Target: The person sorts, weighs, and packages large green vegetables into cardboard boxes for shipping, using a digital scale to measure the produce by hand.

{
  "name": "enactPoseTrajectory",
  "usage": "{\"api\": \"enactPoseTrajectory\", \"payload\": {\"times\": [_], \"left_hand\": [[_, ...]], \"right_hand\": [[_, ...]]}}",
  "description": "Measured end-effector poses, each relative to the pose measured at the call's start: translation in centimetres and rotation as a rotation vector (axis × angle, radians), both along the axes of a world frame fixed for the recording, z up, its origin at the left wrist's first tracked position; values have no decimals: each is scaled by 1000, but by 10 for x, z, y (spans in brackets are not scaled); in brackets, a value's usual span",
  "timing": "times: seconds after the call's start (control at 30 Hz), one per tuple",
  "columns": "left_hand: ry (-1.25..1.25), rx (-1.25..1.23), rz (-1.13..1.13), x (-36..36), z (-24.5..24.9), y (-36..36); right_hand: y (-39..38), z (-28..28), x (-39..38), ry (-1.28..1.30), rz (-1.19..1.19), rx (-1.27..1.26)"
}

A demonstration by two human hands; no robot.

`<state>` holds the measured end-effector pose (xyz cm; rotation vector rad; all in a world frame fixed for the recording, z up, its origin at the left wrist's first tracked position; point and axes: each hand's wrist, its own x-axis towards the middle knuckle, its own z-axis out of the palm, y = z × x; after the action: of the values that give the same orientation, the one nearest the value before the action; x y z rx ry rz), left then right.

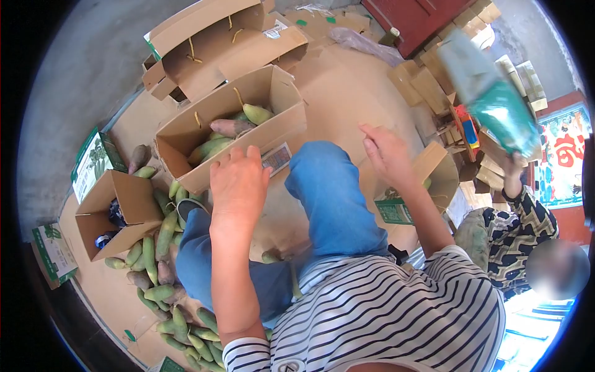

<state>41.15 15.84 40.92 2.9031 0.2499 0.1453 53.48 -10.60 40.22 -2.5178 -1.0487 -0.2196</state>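
Observation:
My left hand point(240, 187) is at the near edge of a long cardboard box point(232, 149), back of the hand up, fingers bent toward the box wall. Whether it grips that wall cannot be made out. Inside the box lie green radishes point(256, 114) and a reddish one point(232, 128). Over the floor to the right of my knee, my right hand point(388, 155) is raised with thumb and forefinger apart, holding nothing.
Many green radishes point(166, 233) are heaped on the left, beside a small open box point(134, 204). Another open box point(220, 59) stands beyond. At right, a co-worker point(517, 226) holds up a green-and-white package point(505, 115). An open carton point(443, 180) stands near my right arm.

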Motion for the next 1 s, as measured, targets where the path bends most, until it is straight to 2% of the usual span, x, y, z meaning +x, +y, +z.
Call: {"api": "enactPoseTrajectory", "payload": {"times": [0.1,0.23,0.33,0.43,0.53,0.63,0.73,0.8,0.87,0.97,1.0], "left_hand": [[22,21,3,0,3,0],[8,39,-6,-1,2,0],[22,46,-8,-3,2,0],[21,46,-9,-2,2,0],[34,48,-15,-1,-1,0],[50,48,-10,3,-4,-1],[93,14,0,5,2,-4],[107,8,6,6,4,-5],[132,14,5,8,1,-5],[198,33,30,12,-2,-2],[223,38,43,13,-2,-2]], "right_hand": [[-4,23,-2,-246,62,158],[-34,36,24,-582,-182,163],[-86,20,60,-711,-473,-151],[-149,-34,96,-461,-745,-355],[-181,-73,112,-350,-886,-447],[-205,-100,142,116,-995,-325],[-206,-147,159,960,-744,151],[-173,-181,144,1064,-691,131],[-121,-181,115,1152,-704,72],[-89,-208,97,674,-483,-306],[-84,-211,93,626,-502,-295]]}}
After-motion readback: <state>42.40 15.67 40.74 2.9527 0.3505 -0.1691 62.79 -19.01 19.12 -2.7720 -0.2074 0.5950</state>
